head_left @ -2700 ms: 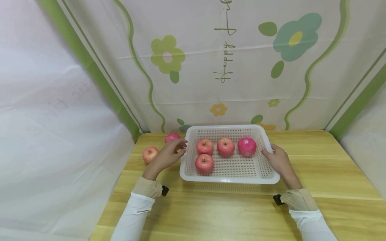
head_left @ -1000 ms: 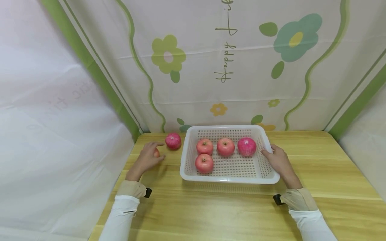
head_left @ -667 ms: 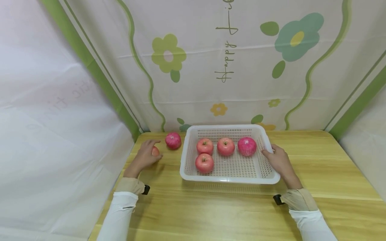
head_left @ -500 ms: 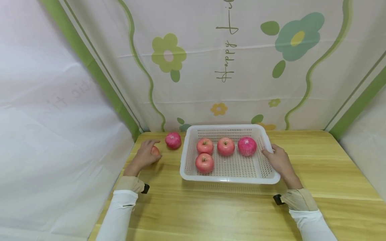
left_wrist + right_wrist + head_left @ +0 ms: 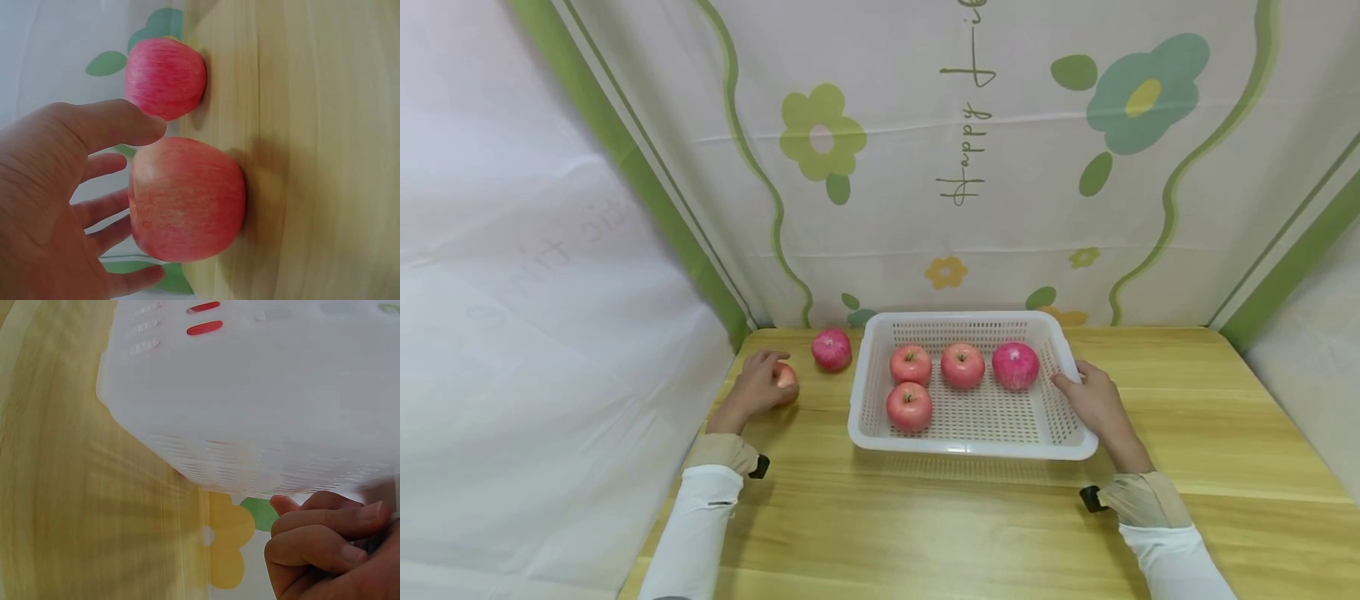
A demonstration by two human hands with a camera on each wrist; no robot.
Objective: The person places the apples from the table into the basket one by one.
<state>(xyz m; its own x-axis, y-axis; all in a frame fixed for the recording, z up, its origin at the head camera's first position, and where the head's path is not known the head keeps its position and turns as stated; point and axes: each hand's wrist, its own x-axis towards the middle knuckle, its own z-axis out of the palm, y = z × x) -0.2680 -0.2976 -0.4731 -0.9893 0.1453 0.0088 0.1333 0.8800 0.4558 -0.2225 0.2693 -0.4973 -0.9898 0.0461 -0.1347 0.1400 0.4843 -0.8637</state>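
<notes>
My left hand (image 5: pixel 756 385) is at a red apple (image 5: pixel 187 199) on the left of the table. In the left wrist view its fingers are spread on the apple's far side, with the thumb tip (image 5: pixel 153 130) right by its edge. The apple sits on the wood. Behind it stands a darker pink apple (image 5: pixel 831 350). My right hand (image 5: pixel 1092 398) grips the right rim of a white plastic basket (image 5: pixel 962 448), thumb over the top and fingers curled below, as the right wrist view shows. Inside are red apples (image 5: pixel 962 366) and a deep pink one (image 5: pixel 1016 366).
The wooden table (image 5: pixel 940 533) runs up to a patterned cloth backdrop (image 5: pixel 880 233). White cloth (image 5: pixel 535 333) hangs at the left side, and more cloth (image 5: pixel 1315 292) hangs at the right. The basket stands near the table's back edge.
My left hand has gone from the basket's left rim leftward to the loose apple, then drawn back slightly, baring more of it. My right hand and the basket have stayed in place.
</notes>
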